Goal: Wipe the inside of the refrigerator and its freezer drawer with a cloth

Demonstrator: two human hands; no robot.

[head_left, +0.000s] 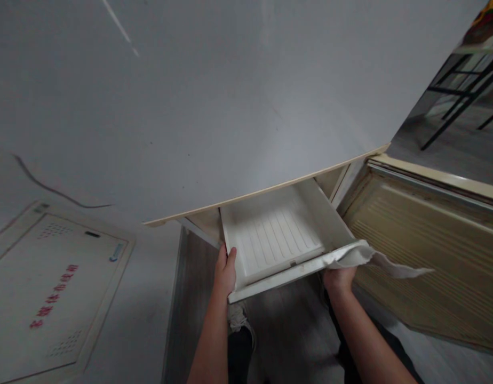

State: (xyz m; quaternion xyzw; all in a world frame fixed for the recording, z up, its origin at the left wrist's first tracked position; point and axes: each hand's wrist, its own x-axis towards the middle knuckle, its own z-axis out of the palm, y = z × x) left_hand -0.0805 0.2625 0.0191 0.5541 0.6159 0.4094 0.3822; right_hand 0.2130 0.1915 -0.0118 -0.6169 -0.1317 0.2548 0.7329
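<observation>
A white plastic drawer (278, 234) with a ribbed bottom sticks out from under the top of a white fridge (214, 106). My left hand (224, 272) grips the drawer's left front corner, thumb on the inside wall. My right hand (339, 278) holds the right front corner from below, with a white cloth (374, 258) pressed between the fingers and the drawer's front rim. The cloth trails off to the right. The drawer holds nothing.
The fridge door (430, 245) stands open to the right, its yellowed ribbed inner face showing. A white wall panel with red lettering (50, 293) is at the lower left. Black table legs (462, 90) stand on the floor at the upper right. My shoe (239, 320) is below the drawer.
</observation>
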